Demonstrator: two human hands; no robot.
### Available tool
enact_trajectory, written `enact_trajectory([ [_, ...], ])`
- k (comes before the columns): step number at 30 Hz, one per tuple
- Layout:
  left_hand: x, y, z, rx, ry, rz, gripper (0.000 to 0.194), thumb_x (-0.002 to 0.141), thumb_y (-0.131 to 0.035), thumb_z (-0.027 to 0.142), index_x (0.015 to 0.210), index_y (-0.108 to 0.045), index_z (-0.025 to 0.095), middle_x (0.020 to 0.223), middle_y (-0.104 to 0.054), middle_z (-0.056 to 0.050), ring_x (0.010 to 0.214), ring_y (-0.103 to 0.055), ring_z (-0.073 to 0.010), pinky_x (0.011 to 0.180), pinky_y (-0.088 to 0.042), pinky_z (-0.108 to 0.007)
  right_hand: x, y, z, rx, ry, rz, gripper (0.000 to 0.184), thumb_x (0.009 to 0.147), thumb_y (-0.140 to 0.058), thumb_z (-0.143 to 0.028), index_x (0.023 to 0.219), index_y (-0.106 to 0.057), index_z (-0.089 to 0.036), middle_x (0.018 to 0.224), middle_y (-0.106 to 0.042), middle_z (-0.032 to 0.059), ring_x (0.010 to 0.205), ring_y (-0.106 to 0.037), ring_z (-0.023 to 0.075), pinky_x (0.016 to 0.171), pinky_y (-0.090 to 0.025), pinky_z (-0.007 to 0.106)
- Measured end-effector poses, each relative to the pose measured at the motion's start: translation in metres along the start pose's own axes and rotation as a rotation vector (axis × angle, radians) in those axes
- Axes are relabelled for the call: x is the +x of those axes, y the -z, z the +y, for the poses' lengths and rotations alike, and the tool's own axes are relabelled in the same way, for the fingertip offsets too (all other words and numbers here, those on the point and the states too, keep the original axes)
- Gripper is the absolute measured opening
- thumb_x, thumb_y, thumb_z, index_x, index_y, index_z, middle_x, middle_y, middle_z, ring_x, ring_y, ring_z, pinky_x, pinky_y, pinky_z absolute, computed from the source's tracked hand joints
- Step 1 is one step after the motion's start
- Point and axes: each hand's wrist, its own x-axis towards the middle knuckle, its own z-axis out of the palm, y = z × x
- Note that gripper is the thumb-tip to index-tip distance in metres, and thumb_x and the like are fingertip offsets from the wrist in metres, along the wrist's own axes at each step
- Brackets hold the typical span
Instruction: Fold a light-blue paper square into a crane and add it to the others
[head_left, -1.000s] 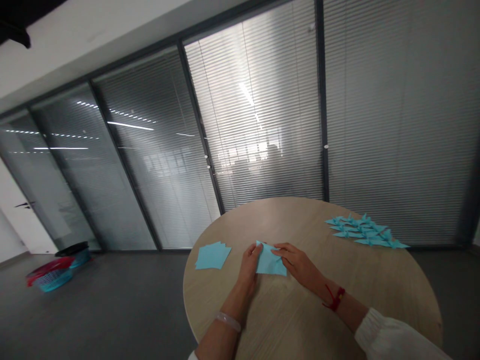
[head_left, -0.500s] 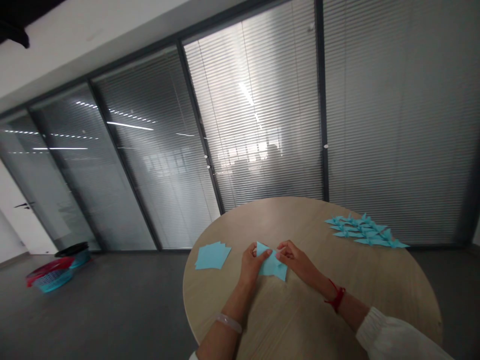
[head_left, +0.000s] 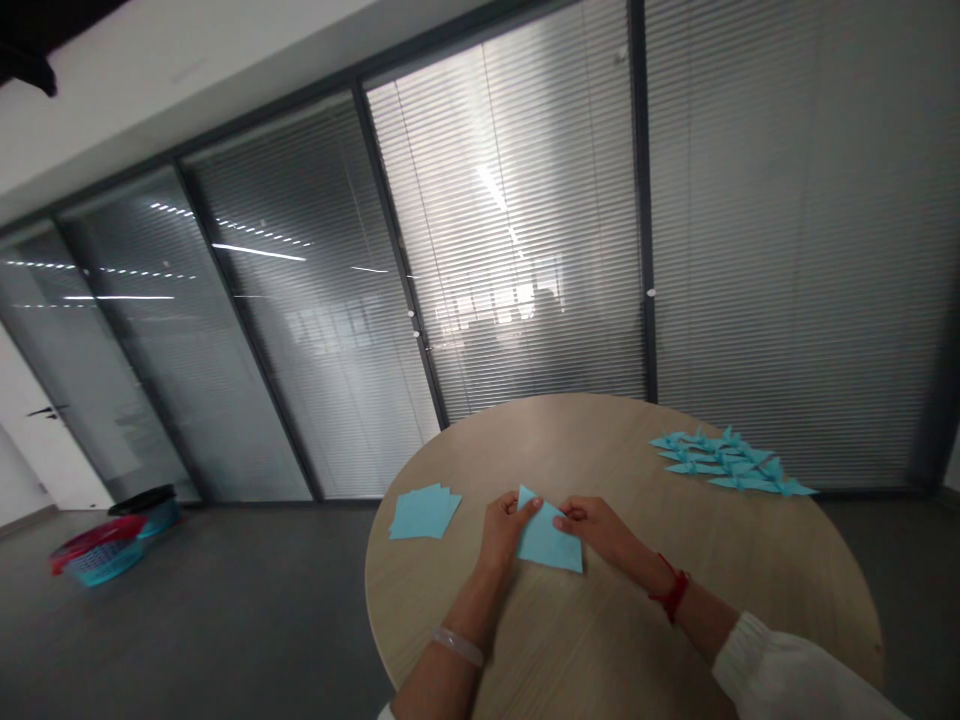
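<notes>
A light-blue sheet of origami paper (head_left: 550, 545) is held between my two hands, just above or on the round table. My left hand (head_left: 507, 526) pinches its upper left side, thumb on top. At the upper right edge my right hand (head_left: 592, 522) grips the paper between thumb and fingers. The sheet appears folded, with a slanting upper edge and a pointed corner at the lower right. The fingers behind the paper are partly hidden. To the left of my hands lies a small stack of blue paper sheets (head_left: 425, 512).
Several folded blue paper cranes (head_left: 727, 463) stand in rows at the table's right back edge. The round wooden table (head_left: 645, 650) stands before a glass partition with blinds (head_left: 517, 220). Plastic baskets (head_left: 101, 555) sit on the floor at left.
The paper's lower right part has opened out into a straighter edge and its corner sits slightly lower. My right hand has shifted a little down and right; my left hand stays nearly still.
</notes>
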Motion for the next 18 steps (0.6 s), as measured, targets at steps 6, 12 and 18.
enact_trajectory([
  [6, -0.001, -0.0004, 0.002, 0.014, -0.006, 0.003, 0.038, 0.05, -0.08, 0.045, 0.057, -0.061, 0.012, 0.05, -0.055, 0.001, 0.043, -0.045, -0.0088, 0.044, -0.034, -0.02, 0.0004, 0.0002, 0.0016, -0.016, 0.018, -0.019, 0.043, 0.066, -0.064, -0.056, 0.069, -0.061, -0.014, 0.063, -0.063, 0.0022, 0.058, -0.057, 0.015, 0.055, -0.041, 0.024],
  [12, -0.0001, 0.0001, 0.0002, 0.006, 0.008, -0.006, 0.04, 0.049, -0.08, 0.047, 0.059, -0.062, 0.013, 0.051, -0.055, 0.001, 0.043, -0.046, -0.0091, 0.044, -0.034, -0.02, 0.0006, 0.0005, 0.0034, -0.026, 0.006, -0.009, 0.043, 0.066, -0.064, -0.057, 0.07, -0.062, -0.014, 0.063, -0.063, 0.0022, 0.06, -0.058, 0.0157, 0.055, -0.041, 0.024],
  [18, 0.003, 0.0024, -0.0038, 0.076, -0.016, 0.016, 0.045, 0.049, -0.076, 0.054, 0.058, -0.06, 0.013, 0.048, -0.05, 0.002, 0.043, -0.041, -0.0082, 0.042, -0.03, -0.02, -0.0012, 0.0002, 0.0005, -0.035, 0.034, -0.007, 0.042, 0.067, -0.064, -0.055, 0.07, -0.061, -0.013, 0.063, -0.063, 0.0029, 0.058, -0.058, 0.0154, 0.054, -0.04, 0.024],
])
